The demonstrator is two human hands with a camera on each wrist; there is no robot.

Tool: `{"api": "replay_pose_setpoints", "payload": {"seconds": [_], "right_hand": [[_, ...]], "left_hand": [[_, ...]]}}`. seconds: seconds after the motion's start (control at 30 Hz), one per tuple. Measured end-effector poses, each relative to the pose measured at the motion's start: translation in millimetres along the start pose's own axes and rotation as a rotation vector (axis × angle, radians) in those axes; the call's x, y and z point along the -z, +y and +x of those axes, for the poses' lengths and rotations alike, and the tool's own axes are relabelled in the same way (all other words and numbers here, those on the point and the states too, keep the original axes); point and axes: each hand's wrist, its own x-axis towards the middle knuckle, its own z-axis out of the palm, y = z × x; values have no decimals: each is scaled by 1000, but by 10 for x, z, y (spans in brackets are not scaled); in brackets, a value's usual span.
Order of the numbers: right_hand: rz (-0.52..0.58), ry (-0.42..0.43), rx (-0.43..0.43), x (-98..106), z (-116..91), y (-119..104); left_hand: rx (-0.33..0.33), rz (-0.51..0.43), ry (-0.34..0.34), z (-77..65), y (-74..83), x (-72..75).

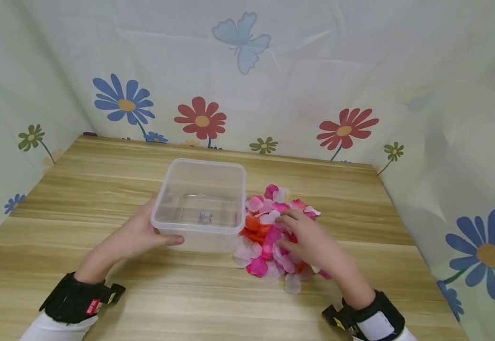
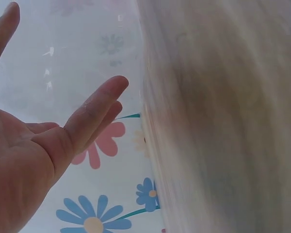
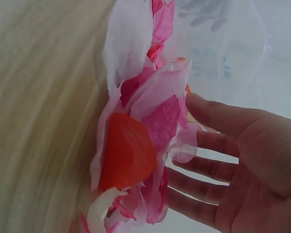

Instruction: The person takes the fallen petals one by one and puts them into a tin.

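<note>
Right hand [image 1: 310,239] is at the artificial flower petals [image 1: 272,234], heap right at the fingertips, fingers loosely extended, thumb apart, no firm grip visible; I'd sweep low and gather a loose bunch, not pinch 1 at a time. Left hand [image 1: 141,232] has fingers and thumb straight, straddling the near-left corner of the square see-through plastic box [image 1: 200,228]; worth bracing it steady. Inside: 0 petals, 1 small shiny patch [image 1: 205,218] on the base, can't tell what.
</note>
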Motion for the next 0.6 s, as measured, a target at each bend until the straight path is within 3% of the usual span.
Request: {"api": "replay_pose_setpoints", "payload": {"seconds": [0.33, 0.6], "right_hand": [[-42, 5, -6, -63, 58, -60], [-8, 11, -24, -87, 98, -79]], "left_hand": [[2, -24, 2, -16, 12, -18], [27, -36, -6, -23, 7, -10]]}}
